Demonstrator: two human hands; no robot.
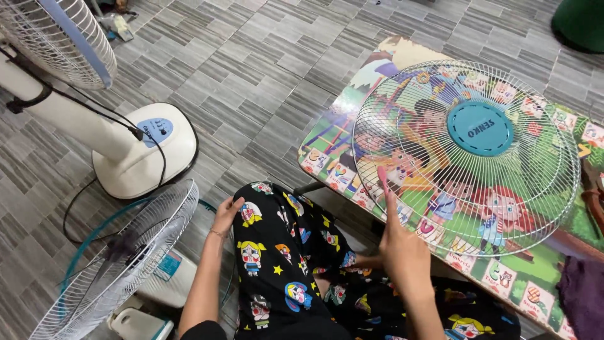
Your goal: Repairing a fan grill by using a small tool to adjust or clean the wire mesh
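**Seated person touches the rim of a fan grille on a low picture table**

A person sits on a grey tiled floor [264,69], seen from above, legs in black trousers [289,271] printed with cartoon figures. In front of them stands a low table [522,296] with a colourful cartoon top. A round white wire fan grille [402,119] with a teal centre cap [480,128] lies flat on it, filling most of the top and reaching close to the near edge.

The right hand [402,252] is raised at the table's near edge, index finger straight and pointing up, its tip touching or just over the grille's near-left rim. The other fingers are curled in; the hand grips nothing. The left hand [226,214] rests loosely open on the left knee, holding nothing.

To the person's left on the floor lies a second wire grille [119,258], tilted, beside a white fan base. Farther left stands a whole pedestal fan [69,113] on a round white base [151,151], its black cord [88,201] trailing over the tiles. A dark purple cloth [582,296] sits at the table's near-right corner.

To handle the grille well, it would seem wise to steady it with the free hand and feel along the rim wire gently, since the thin wires bend easily.
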